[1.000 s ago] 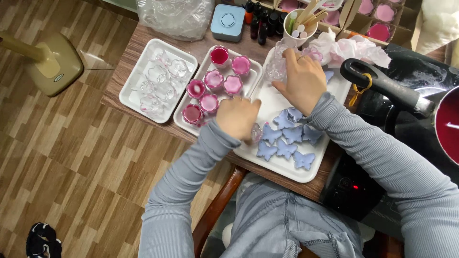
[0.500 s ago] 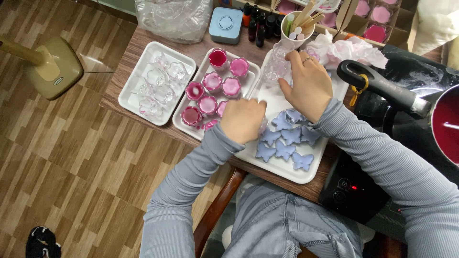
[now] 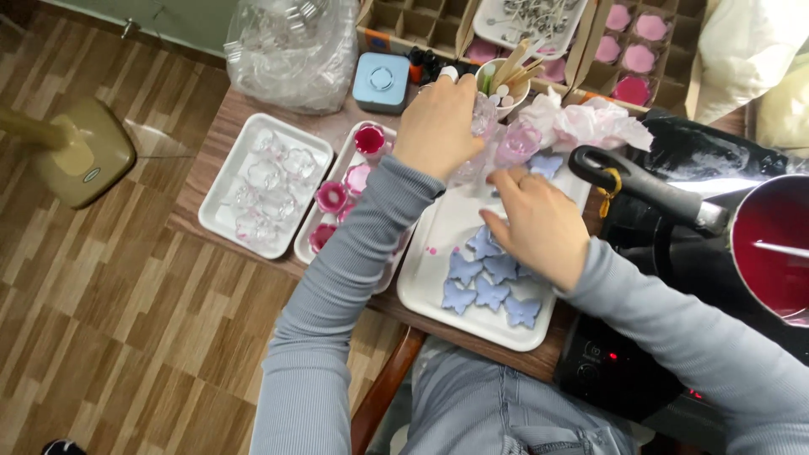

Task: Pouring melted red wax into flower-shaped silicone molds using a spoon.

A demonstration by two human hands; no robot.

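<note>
- Clear glass cup (image 3: 483,114): in the head view it stands at the far end of the white tray (image 3: 438,278), at about 12 o'clock from the tray's middle, just beside the paper cup of wooden sticks (image 3: 506,84).
- Left hand (image 3: 438,126): reaches across to the glass cup, back of the hand up, fingers curled around the cup's near side; its grip looks closed on the cup, though the fingertips are hidden behind the hand.
- Right hand (image 3: 543,223): lies over the tray at about 3 o'clock from the tray's middle, fingers pointing toward 10 o'clock and bent down onto the tray; whether this grip holds anything cannot be told.
- Blue butterfly shapes (image 3: 489,282): a cluster lies flat on the tray at 6 o'clock from the right hand, some partly under the palm; one more butterfly (image 3: 546,164) lies at the tray's far end.
- Pink-tinted glass cup (image 3: 516,143): stands just at 3 o'clock of the clear cup, between the two hands.
- Tray of pink filled moulds (image 3: 345,190): at 9 o'clock of the white tray, partly covered by the left sleeve.
- Tray of clear empty moulds (image 3: 265,181): farther toward 9 o'clock on the table (image 3: 219,135).
- Pot of dark red liquid (image 3: 775,244): at 3 o'clock, its black handle (image 3: 640,190) pointing toward the right hand, on a black cooker (image 3: 624,371).
- Crumpled pink tissue (image 3: 590,122): at 1 o'clock, beyond the handle.
</note>
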